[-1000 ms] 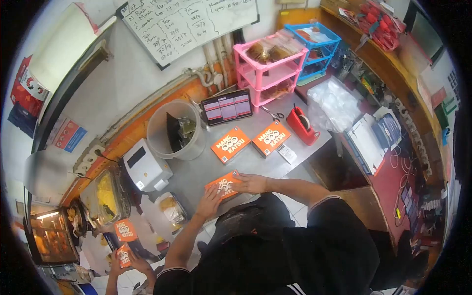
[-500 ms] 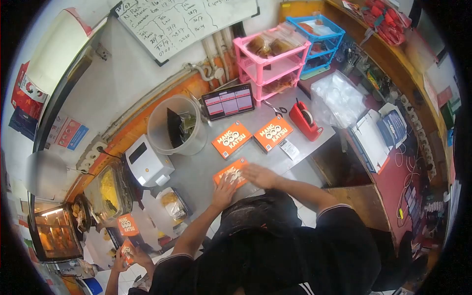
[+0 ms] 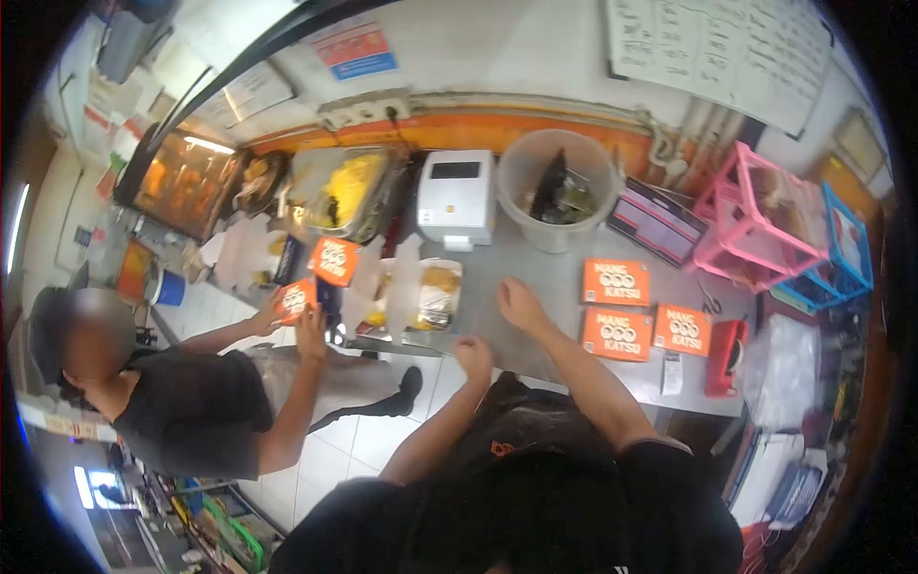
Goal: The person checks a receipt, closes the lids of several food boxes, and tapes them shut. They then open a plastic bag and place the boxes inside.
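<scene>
Right hand (image 3: 521, 304): lies on the steel counter (image 3: 497, 263), fingers loosely together, gripping nothing; blur hides the fingertips.
Left hand (image 3: 473, 359): at the counter's near edge, loosely curled; cannot tell whether it clasps anything.
Open food box (image 3: 432, 290): just left of the right hand and apart from it; its contents are blurred and partly behind raised flaps.
Orange boxes (image 3: 618, 333): three, closed, right of the forearm.
Co-worker's hands (image 3: 304, 320): hold a fourth orange carton (image 3: 296, 298), print unreadable.
</scene>
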